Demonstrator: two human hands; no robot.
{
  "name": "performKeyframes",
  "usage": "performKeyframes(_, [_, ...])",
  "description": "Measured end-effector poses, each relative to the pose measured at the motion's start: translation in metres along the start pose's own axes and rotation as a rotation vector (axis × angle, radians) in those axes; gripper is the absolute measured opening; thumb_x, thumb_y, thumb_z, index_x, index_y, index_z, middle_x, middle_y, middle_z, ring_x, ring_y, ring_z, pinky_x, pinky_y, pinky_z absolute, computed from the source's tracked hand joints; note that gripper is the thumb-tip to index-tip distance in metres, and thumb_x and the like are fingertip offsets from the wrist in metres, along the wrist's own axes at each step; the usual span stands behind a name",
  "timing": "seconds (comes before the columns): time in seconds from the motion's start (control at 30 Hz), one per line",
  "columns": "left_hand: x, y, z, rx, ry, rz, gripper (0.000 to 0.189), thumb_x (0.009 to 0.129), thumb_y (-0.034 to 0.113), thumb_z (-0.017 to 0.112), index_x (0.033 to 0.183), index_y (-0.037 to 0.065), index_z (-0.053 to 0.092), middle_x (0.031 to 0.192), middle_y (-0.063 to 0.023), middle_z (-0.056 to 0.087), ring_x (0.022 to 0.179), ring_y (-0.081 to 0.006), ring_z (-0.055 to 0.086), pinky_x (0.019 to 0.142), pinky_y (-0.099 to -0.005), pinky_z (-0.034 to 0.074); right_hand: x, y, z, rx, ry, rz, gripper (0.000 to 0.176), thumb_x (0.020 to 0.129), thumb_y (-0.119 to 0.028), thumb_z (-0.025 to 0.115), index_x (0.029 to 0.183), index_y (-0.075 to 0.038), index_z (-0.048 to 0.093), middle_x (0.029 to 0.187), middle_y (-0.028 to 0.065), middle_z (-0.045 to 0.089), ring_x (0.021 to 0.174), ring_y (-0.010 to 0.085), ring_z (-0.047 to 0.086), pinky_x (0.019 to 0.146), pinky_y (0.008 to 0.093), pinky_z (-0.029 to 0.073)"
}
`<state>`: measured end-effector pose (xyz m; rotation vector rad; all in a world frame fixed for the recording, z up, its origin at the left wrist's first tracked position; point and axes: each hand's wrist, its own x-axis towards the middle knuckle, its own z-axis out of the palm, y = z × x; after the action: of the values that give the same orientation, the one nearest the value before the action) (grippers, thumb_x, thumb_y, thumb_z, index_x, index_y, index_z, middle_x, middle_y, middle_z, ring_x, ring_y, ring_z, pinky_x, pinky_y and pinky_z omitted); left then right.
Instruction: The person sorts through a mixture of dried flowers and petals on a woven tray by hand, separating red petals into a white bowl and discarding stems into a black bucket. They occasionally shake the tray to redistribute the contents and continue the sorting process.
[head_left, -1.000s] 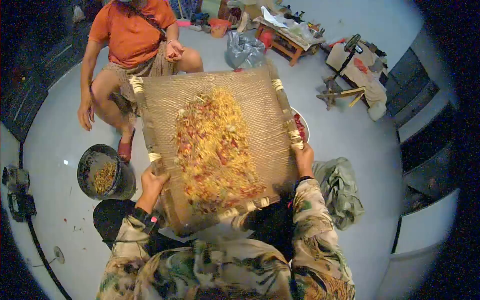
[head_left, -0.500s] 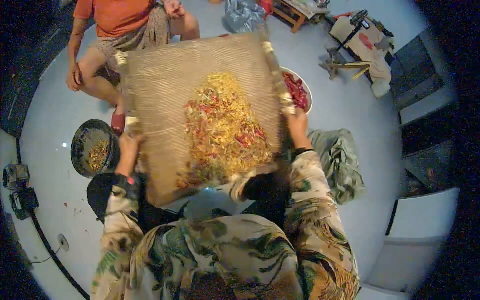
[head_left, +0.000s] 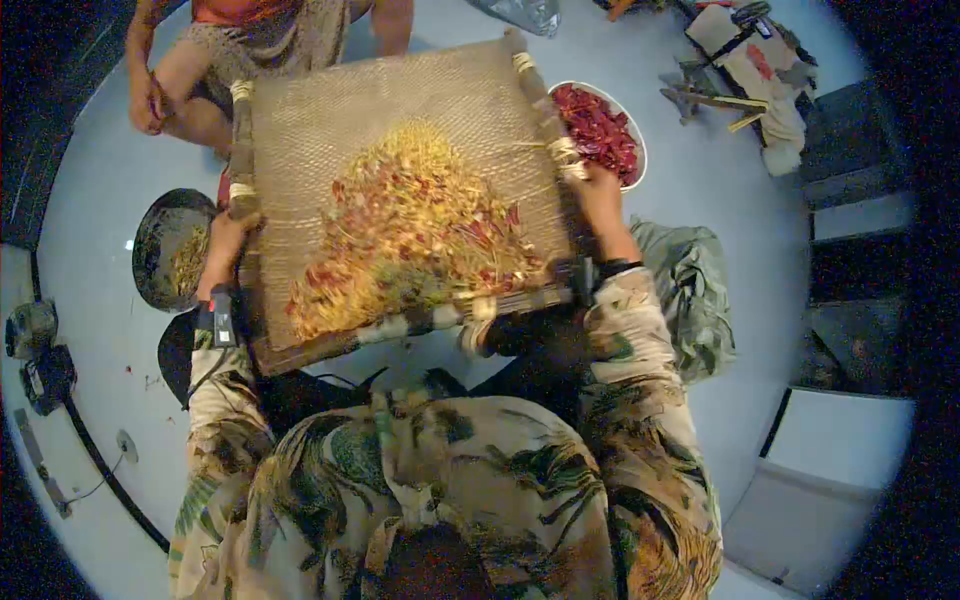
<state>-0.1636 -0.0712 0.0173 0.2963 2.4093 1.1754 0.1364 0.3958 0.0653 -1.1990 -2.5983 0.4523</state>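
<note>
Flaky heap (head_left: 420,225) on woven tray (head_left: 300,130)

Grips a woven tray (head_left: 300,130) by opposite bars (head_left: 546,115) with left hand (head_left: 228,242) and right hand (head_left: 600,207). Bears on it a heap (head_left: 420,220) of yellow and red bits, partly blurred. Has a white bowl (head_left: 643,155) of red pieces (head_left: 597,130) near the right hand, a dark bucket (head_left: 150,240) near the left. Faces a person (head_left: 270,45) in orange.
</note>
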Motion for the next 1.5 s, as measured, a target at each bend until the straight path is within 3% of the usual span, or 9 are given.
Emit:
performKeyframes(0.17, [-0.059, 0.024, 0.041, -0.073, 0.010, 0.269, 0.043, 0.068, 0.023, 0.071, 0.099, -0.003, 0.058, 0.090, -0.0124, 0.064, 0.078, -0.0195, 0.060, 0.070, -0.0310, 0.047, 0.010, 0.015, -0.020, 0.233, 0.123, 0.081, 0.037, 0.070, -0.031, 0.065, 0.087, 0.001, 0.063, 0.076, 0.0157, 0.064, 0.072, 0.0257, 0.061, 0.065, 0.0367, 0.046])
performKeyframes(0.37, [0.000, -0.014, 0.004, -0.183, 0.158, -0.075, 0.034, 0.072, 0.007, 0.063, 0.104, -0.001, 0.055, 0.087, -0.0103, 0.063, 0.073, -0.0176, 0.059, 0.066, -0.0299, 0.048, 0.001, 0.003, 0.004, 0.197, 0.153, -0.019, 0.033, 0.068, -0.029, 0.069, 0.084, -0.001, 0.063, 0.075, 0.0119, 0.065, 0.068, 0.0208, 0.060, 0.060, 0.0332, 0.045])
performKeyframes(0.43, [-0.015, -0.001, 0.028, -0.061, 0.115, 0.315, 0.036, 0.072, 0.010, 0.065, 0.104, -0.001, 0.055, 0.088, -0.0109, 0.063, 0.078, -0.0191, 0.059, 0.070, -0.0304, 0.047, 0.025, 0.046, 0.019, 0.201, 0.119, 0.004, 0.031, 0.068, -0.028, 0.069, 0.082, -0.001, 0.064, 0.071, 0.0107, 0.065, 0.062, 0.0202, 0.059, 0.058, 0.0326, 0.045])
performKeyframes(0.6, [-0.036, 0.023, 0.033, -0.065, 0.013, 0.218, 0.044, 0.068, 0.022, 0.070, 0.102, -0.003, 0.056, 0.090, -0.0123, 0.063, 0.081, -0.0195, 0.059, 0.073, -0.0313, 0.047, 0.028, 0.041, -0.007, 0.157, 0.203, 0.062, 0.026, 0.071, -0.024, 0.063, 0.085, -0.002, 0.064, 0.083, 0.0207, 0.063, 0.078, 0.0364, 0.061, 0.069, 0.0424, 0.047])
performKeyframes(0.7, [0.009, -0.007, -0.016, -0.219, -0.029, 0.051, 0.041, 0.070, 0.018, 0.067, 0.102, -0.004, 0.056, 0.093, -0.0132, 0.064, 0.077, -0.0223, 0.062, 0.070, -0.0321, 0.049, 0.008, -0.010, 0.016, -0.198, 0.139, -0.034, 0.038, 0.072, -0.033, 0.063, 0.086, 0.003, 0.062, 0.080, 0.0145, 0.064, 0.073, 0.0205, 0.060, 0.066, 0.0338, 0.046])
performKeyframes(0.9, [-0.040, 0.000, 0.054, -0.157, -0.006, 0.301, 0.048, 0.068, 0.030, 0.070, 0.100, -0.005, 0.056, 0.085, -0.0116, 0.061, 0.076, -0.0205, 0.057, 0.071, -0.0320, 0.045, 0.037, 0.056, -0.011, 0.112, 0.103, 0.133, 0.034, 0.073, -0.025, 0.063, 0.091, 0.003, 0.061, 0.073, 0.0113, 0.063, 0.065, 0.0157, 0.056, 0.060, 0.0324, 0.044])
performKeyframes(1.1, [-0.004, 0.006, -0.010, -0.270, 0.014, 0.067, 0.036, 0.071, 0.016, 0.065, 0.099, -0.005, 0.056, 0.089, -0.0125, 0.064, 0.077, -0.0198, 0.061, 0.068, -0.0314, 0.049, -0.003, -0.001, -0.001, 0.047, 0.130, -0.029, 0.029, 0.072, -0.022, 0.063, 0.089, 0.002, 0.062, 0.084, 0.0237, 0.062, 0.081, 0.0382, 0.060, 0.071, 0.0429, 0.046])
performKeyframes(1.23, [-0.049, 0.023, 0.050, -0.108, 0.145, 0.463, 0.040, 0.071, 0.020, 0.067, 0.104, 0.000, 0.055, 0.092, -0.0098, 0.062, 0.076, -0.0171, 0.057, 0.068, -0.0290, 0.046, 0.036, 0.047, -0.011, 0.306, 0.085, 0.093, 0.027, 0.073, -0.018, 0.063, 0.092, 0.001, 0.063, 0.083, 0.0163, 0.065, 0.075, 0.0248, 0.062, 0.069, 0.0370, 0.047])
performKeyframes(1.5, [-0.013, 0.006, 0.001, -0.125, 0.188, 0.160, 0.045, 0.069, 0.017, 0.067, 0.107, -0.003, 0.052, 0.096, -0.0142, 0.060, 0.084, -0.0212, 0.057, 0.076, -0.0313, 0.044, 0.012, 0.013, 0.008, 0.386, 0.131, -0.111, 0.033, 0.072, -0.019, 0.067, 0.096, 0.002, 0.061, 0.092, 0.0166, 0.064, 0.085, 0.0251, 0.060, 0.078, 0.0355, 0.045])
